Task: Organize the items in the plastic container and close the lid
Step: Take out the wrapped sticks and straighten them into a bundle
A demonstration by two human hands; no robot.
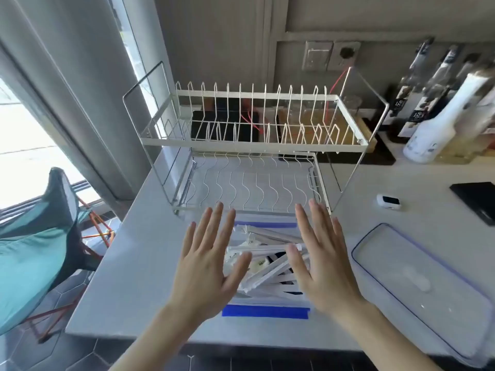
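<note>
Both hands are spread flat with fingers apart, gripping nothing: the left hand (pixel 207 259) hovers over the container's 9 o'clock side, the right hand (pixel 322 259) over its 3 o'clock side, palms down. Whether either palm touches the rim cannot be told.

Between them sits the clear rectangular plastic container with blue clip edges (pixel 265 311), near the front edge of the pale grey countertop (pixel 139 263). Inside it, long white-wrapped stick-like packets (pixel 267 249) lie crossed at odd angles, some slanting over others.

The clear flat lid with a blue-tinted rim (pixel 417 287) rests apart at 3 o'clock from the container. At 12 o'clock stands a white two-tier wire dish rack (pixel 251 141).

The sorting step looks barely begun. Next, the fingers likely need to gather the packets, turn them parallel and press them level, since anything standing proud would stop the lid seating.
</note>
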